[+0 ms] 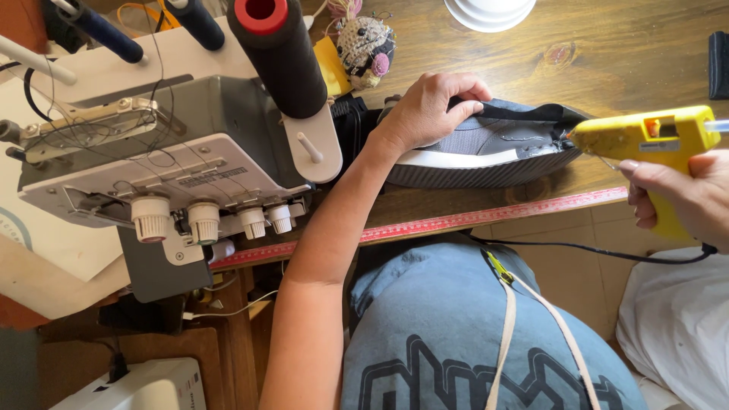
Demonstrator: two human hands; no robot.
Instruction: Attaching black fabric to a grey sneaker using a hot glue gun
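Note:
A grey sneaker with a white stripe and ribbed dark sole lies on its side on the wooden table. My left hand grips its upper edge near the opening, fingers curled over the fabric. My right hand holds a yellow hot glue gun, finger on the trigger. The gun's nozzle touches the shoe's end at the right, where a thin glue thread hangs.
A grey overlock sewing machine with several dials and dark thread cones fills the left. A red ruler strip runs along the table's edge. A crocheted pincushion and a white round object sit at the back. The gun's black cord trails down.

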